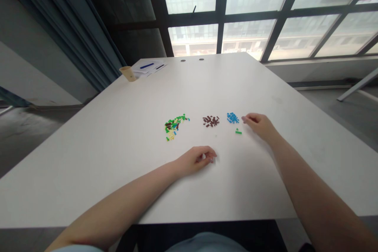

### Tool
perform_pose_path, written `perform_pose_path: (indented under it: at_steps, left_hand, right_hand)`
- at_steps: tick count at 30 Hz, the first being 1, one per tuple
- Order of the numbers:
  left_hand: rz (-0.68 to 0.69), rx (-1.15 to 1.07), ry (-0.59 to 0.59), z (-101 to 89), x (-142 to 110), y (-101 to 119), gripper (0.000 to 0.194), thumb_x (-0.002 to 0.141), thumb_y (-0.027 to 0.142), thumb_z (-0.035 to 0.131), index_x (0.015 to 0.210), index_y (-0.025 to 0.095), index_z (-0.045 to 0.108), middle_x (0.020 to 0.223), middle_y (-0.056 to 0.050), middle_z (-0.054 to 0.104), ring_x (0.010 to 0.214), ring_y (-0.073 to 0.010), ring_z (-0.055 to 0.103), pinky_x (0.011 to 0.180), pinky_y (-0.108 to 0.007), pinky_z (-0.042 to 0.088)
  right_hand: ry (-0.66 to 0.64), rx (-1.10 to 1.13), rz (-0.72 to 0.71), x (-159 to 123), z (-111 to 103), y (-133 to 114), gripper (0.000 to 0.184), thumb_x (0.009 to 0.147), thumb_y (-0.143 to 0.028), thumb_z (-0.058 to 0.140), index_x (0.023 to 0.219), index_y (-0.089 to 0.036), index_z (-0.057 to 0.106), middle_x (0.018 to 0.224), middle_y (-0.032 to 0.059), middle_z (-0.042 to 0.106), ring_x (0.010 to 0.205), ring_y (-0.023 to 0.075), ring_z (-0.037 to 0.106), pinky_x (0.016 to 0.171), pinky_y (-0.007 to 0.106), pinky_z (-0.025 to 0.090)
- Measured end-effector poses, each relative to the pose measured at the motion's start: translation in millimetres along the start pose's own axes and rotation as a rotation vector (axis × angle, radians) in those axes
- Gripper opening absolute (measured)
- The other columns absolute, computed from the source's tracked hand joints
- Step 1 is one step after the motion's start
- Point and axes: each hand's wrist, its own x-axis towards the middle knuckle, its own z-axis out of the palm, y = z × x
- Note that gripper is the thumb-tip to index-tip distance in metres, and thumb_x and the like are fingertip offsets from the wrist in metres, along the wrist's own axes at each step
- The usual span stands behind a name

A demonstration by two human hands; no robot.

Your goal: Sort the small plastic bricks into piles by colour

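The person wore a pale blue cloth shirt (206, 243), its soft sleeve (77, 248) showing at the lower edge of the view. Long, bare forearms (118, 208) tapered to a rounded left hand (195, 160) and right hand (260, 126).

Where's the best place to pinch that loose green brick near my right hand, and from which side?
Pinch the green brick across its long sides, coming down from above with your right hand. It seems to lie flat and is narrow, and it sits apart from the blue pile, so your fingers should have room.
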Motion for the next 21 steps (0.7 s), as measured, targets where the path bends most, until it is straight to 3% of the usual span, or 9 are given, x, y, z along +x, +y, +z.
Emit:
perform_pose_path:
  at_steps: [4, 7, 10, 13, 17, 21]
  left_hand:
    - [-0.043, 0.173, 0.046, -2.7, 3, 1, 0.019, 0.082, 0.02, 0.043, 0.092, 0.018, 0.059, 0.08, -0.004, 0.063, 0.065, -0.0111, 0.052, 0.06, -0.022, 0.04]
    - [-0.196, 0.55, 0.168, -20.0, 3, -1, 0.019, 0.082, 0.024, 0.043, 0.085, 0.017, 0.06, 0.081, -0.007, 0.062, 0.077, -0.0175, 0.055, 0.071, -0.029, 0.041]
    - [-0.512, 0.904, 0.33, -56.1, -3, -10, 0.022, 0.081, 0.03, 0.043, 0.08, 0.015, 0.06, 0.09, -0.013, 0.061, 0.089, -0.0265, 0.055, 0.073, -0.035, 0.04]
    - [-0.757, 0.881, 0.317, -97.4, -16, -26, 0.022, 0.077, 0.033, 0.045, 0.081, 0.017, 0.06, 0.089, -0.011, 0.063, 0.084, -0.0267, 0.057, 0.068, -0.034, 0.041]
    - [-0.727, 0.484, 0.162, -128.1, -31, -44, 0.021, 0.066, 0.035, 0.053, 0.079, 0.019, 0.059, 0.082, -0.004, 0.065, 0.075, -0.019, 0.058, 0.065, -0.026, 0.043]
    - [-0.709, 0.342, 0.084, -129.1, -36, -52, 0.028, 0.057, 0.034, 0.057, 0.081, 0.019, 0.058, 0.08, -0.002, 0.064, 0.07, -0.0182, 0.057, 0.062, -0.026, 0.044]
  right_hand:
    - [-0.553, 0.031, -0.221, -27, 32, -36, 0.036, 0.077, -0.045, 0.046, 0.056, -0.016, 0.047, 0.053, -0.0039, 0.034, 0.053, 0.0083, 0.031, 0.05, 0.022, 0.024]
    - [-0.755, -0.006, -0.247, -41, 51, -46, 0.031, 0.077, -0.04, 0.047, 0.059, -0.016, 0.047, 0.053, -0.0048, 0.034, 0.052, 0.0075, 0.03, 0.049, 0.022, 0.023]
    - [-0.761, -0.041, -0.243, -44, 56, -45, 0.029, 0.077, -0.038, 0.047, 0.058, -0.016, 0.045, 0.053, -0.0053, 0.033, 0.052, 0.0073, 0.029, 0.05, 0.022, 0.022]
    - [-0.73, -0.06, -0.238, -41, 54, -43, 0.029, 0.078, -0.037, 0.046, 0.057, -0.017, 0.043, 0.053, -0.0053, 0.032, 0.053, 0.0074, 0.029, 0.05, 0.023, 0.022]
    - [-0.741, -0.06, -0.217, -40, 53, -43, 0.029, 0.077, -0.038, 0.046, 0.057, -0.017, 0.043, 0.053, -0.0049, 0.033, 0.053, 0.0076, 0.03, 0.051, 0.023, 0.021]
    - [-0.746, -0.069, -0.217, -41, 54, -43, 0.03, 0.077, -0.038, 0.046, 0.058, -0.016, 0.043, 0.054, -0.0049, 0.034, 0.053, 0.0075, 0.029, 0.051, 0.022, 0.021]
